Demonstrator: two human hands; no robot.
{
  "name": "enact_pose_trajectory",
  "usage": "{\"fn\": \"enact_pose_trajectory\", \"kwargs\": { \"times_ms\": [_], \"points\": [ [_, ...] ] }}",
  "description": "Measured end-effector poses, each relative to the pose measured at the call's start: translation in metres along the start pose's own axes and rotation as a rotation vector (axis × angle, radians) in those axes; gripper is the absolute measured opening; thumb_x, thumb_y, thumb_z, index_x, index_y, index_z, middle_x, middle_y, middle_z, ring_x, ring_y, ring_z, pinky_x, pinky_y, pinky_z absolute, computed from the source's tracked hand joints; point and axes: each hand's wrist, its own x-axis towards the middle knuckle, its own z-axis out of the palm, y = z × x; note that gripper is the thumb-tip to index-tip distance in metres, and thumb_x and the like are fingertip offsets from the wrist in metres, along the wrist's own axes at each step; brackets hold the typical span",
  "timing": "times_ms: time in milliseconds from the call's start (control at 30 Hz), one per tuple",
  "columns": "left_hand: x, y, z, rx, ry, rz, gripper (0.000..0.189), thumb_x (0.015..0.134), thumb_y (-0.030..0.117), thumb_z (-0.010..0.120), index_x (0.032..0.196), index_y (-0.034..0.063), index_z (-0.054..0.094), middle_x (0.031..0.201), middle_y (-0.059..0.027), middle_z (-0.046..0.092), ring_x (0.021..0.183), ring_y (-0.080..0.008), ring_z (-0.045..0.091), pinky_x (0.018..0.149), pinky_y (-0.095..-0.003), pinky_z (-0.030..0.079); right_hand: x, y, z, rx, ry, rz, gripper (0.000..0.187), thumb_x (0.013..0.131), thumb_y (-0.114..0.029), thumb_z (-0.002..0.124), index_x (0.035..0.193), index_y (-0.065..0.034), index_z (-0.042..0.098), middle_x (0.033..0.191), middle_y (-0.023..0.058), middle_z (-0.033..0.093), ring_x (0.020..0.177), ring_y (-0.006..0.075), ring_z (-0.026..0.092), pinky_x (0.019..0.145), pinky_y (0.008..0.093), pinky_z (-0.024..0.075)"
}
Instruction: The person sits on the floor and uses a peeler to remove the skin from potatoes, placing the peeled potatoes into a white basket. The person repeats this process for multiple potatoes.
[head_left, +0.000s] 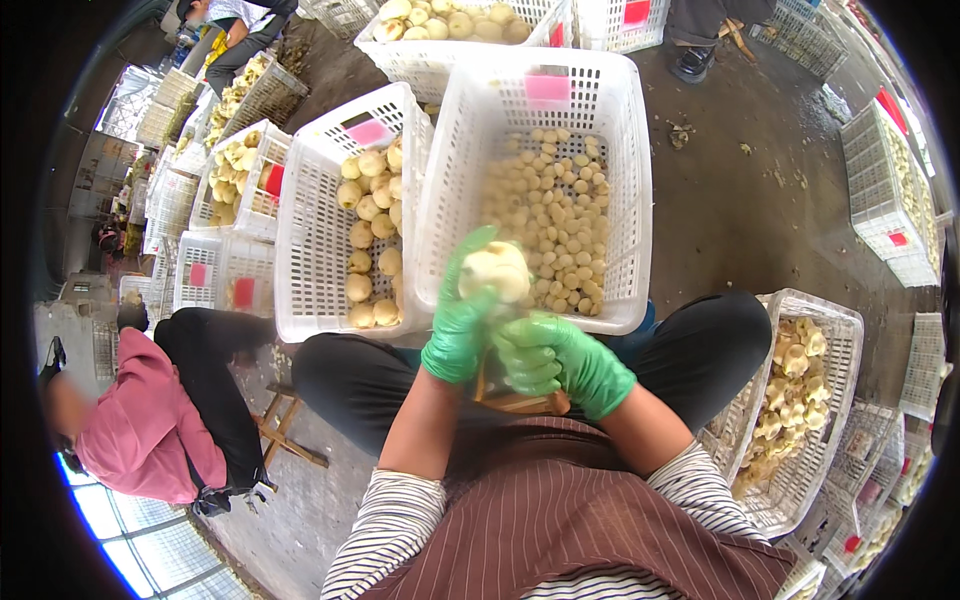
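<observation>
My left hand (459, 322), in a green glove, holds a pale round fruit or vegetable (495, 271) above the near edge of a large white plastic crate (636, 187). Just below and to the right is my right hand (566, 360), green-gloved too, with its fingers curled. Motion blur hides whether a tool is in it. Inside the large crate lie many small, pale, rounded pieces (562, 225). A second white crate (300, 217) stands close on the left with larger round pale produce (367, 206), some with brownish ends.
By my right knee a white crate (844, 390) holds hollow, shell-like pale scraps (795, 375). Another crate of round produce (457, 22) stands beyond. A person in a pink top (142, 427) sits at left near a wooden stool (289, 431). Scraps (680, 135) litter the concrete floor (720, 202).
</observation>
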Motion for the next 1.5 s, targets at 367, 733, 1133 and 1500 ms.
{"fn": "enact_pose_trajectory", "kwargs": {
  "times_ms": [367,733,1133,1500],
  "points": [
    [0.009,0.019,-0.032,-0.155,-0.109,-0.271,0.078,0.083,0.053,0.060,0.136,-0.0025,0.043,0.107,-0.0152,0.062,0.089,-0.0241,0.065,0.068,-0.0299,0.058,-0.008,-0.030,-0.004,-2.145,0.792,-0.573,0.015,0.082,-0.015,0.066,0.090,-0.0069,0.055,0.068,0.0098,0.064,0.064,0.0301,0.066,0.056,0.0386,0.0517],
    [0.013,0.043,-0.021,-0.137,-0.272,-0.388,0.080,0.079,0.046,0.068,0.133,-0.0071,0.043,0.106,-0.0144,0.064,0.089,-0.0212,0.067,0.073,-0.0300,0.058,0.002,-0.031,0.015,-1.834,0.557,-0.398,0.028,0.085,-0.026,0.067,0.098,-0.0026,0.058,0.075,0.0137,0.067,0.072,0.0349,0.067,0.065,0.0416,0.0522],
    [0.012,0.061,-0.015,0.265,-0.267,-0.413,0.073,0.070,0.007,0.082,0.135,0.0030,0.049,0.113,-0.0084,0.062,0.101,-0.0166,0.063,0.090,-0.0305,0.053,0.004,-0.027,0.005,-1.721,0.586,-0.322,0.023,0.086,-0.022,0.062,0.097,-0.0014,0.062,0.080,0.0168,0.067,0.077,0.0343,0.067,0.069,0.0397,0.0513],
    [0.003,0.039,-0.010,0.303,-0.247,-0.217,0.077,0.061,0.015,0.088,0.130,0.0017,0.054,0.114,-0.0088,0.063,0.100,-0.0162,0.062,0.089,-0.0279,0.051,-0.014,-0.012,0.007,-0.076,-0.021,0.151,0.012,0.094,-0.017,0.054,0.085,-0.0087,0.053,0.058,-0.0072,0.038,0.041,0.0031,0.032,0.035,0.0196,0.0255]
  ]
}}
